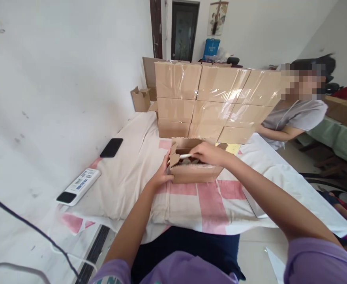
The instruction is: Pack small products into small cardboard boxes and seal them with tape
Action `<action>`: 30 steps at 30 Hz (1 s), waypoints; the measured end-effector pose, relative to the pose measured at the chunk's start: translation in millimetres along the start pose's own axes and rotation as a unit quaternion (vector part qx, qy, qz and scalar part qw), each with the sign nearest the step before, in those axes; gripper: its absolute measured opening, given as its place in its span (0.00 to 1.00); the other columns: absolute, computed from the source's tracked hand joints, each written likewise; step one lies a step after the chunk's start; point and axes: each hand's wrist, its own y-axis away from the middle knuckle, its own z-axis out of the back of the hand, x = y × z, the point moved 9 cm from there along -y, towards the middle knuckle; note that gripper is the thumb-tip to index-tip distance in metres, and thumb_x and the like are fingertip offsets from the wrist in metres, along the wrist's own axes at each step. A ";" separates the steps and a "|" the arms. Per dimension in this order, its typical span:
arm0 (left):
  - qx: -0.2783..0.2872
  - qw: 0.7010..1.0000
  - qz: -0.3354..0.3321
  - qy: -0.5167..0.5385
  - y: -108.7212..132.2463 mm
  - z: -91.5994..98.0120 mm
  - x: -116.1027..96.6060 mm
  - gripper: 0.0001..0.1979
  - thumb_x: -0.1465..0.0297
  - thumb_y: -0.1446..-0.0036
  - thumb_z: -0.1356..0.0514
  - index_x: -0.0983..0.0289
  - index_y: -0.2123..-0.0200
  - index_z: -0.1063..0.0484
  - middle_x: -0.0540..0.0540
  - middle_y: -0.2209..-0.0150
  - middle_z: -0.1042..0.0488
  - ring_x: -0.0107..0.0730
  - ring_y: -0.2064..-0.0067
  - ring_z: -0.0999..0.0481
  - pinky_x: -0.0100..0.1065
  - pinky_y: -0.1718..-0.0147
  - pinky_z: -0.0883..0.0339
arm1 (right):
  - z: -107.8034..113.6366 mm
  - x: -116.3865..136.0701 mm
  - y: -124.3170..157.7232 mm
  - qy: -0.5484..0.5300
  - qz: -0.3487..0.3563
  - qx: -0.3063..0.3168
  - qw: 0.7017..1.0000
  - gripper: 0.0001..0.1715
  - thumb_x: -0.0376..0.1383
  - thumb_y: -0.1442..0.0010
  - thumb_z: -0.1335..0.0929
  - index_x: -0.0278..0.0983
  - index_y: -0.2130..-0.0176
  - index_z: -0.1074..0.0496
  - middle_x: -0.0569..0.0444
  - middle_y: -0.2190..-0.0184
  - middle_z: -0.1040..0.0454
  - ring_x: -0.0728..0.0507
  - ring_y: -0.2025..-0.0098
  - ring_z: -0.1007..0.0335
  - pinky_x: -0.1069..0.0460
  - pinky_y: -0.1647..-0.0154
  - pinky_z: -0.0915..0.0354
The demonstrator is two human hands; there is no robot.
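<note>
An open cardboard box (195, 174) stands on the cloth in front of me, its left flap raised. My left hand (162, 172) grips the box's left end, thumb at the near corner and fingers along the side. Over the opening, my right hand (206, 153) reaches in from the right with its fingers closed on a slim white stick-like item (185, 156), which points left toward the flap. Pale items lie inside the box, too small and shaded to name.
Behind the box rises a wall of taped cartons (211, 88). A black phone (111, 147) and a white device with a dark end (78, 187) lie at the left, beside the wall. Across the table at right sits another person (294, 114), one arm near the cartons.
</note>
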 end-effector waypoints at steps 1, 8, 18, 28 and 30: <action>0.004 1.000 -0.005 -0.010 0.2 -1.1 -2.4 0.65 0.56 0.51 0.27 0.53 0.23 0.69 0.60 0.22 0.64 0.62 0.24 0.57 0.54 0.27 0.53 | -14.8 0.0 -2.0 -0.016 0.003 0.046 0.999 0.15 0.35 0.35 0.34 0.40 0.67 0.17 0.53 0.68 0.16 0.43 0.68 0.24 0.49 0.63 0.34; 0.016 0.996 -0.019 -0.083 2.5 2.0 -1.7 0.60 0.64 0.47 0.29 0.52 0.23 0.68 0.60 0.22 0.67 0.62 0.24 0.58 0.56 0.27 0.53 | 36.6 -12.0 81.1 -0.088 -0.070 -0.314 0.943 0.19 0.45 0.30 0.36 0.45 0.47 0.21 0.52 0.48 0.19 0.37 0.45 0.23 0.42 0.42 0.32; 0.002 0.998 -0.026 -0.050 3.5 -0.5 0.8 0.49 0.55 0.41 0.33 0.51 0.25 0.58 0.62 0.25 0.53 0.60 0.26 0.48 0.61 0.29 0.50 | -45.0 -96.2 138.6 -0.347 -0.051 -0.529 0.773 0.46 0.65 0.32 0.52 0.44 0.36 0.32 0.45 0.40 0.24 0.34 0.33 0.32 0.33 0.30 0.41; -0.182 0.980 -0.039 -0.075 -7.2 14.9 -8.7 0.21 0.57 0.35 0.43 0.56 0.42 0.30 0.58 0.30 0.41 0.53 0.26 0.47 0.55 0.29 0.50 | -62.5 -94.6 139.8 -0.334 -0.110 -0.539 0.765 0.41 0.50 0.30 0.35 0.45 0.26 0.50 0.45 0.40 0.25 0.37 0.38 0.28 0.37 0.33 0.35; -0.181 0.981 -0.026 -0.058 -10.6 13.5 -5.5 0.25 0.60 0.37 0.45 0.56 0.38 0.34 0.58 0.30 0.41 0.53 0.27 0.45 0.56 0.29 0.49 | -63.5 -91.4 137.6 -0.328 -0.102 -0.541 0.767 0.40 0.48 0.29 0.37 0.45 0.25 0.53 0.46 0.38 0.27 0.38 0.35 0.31 0.37 0.30 0.39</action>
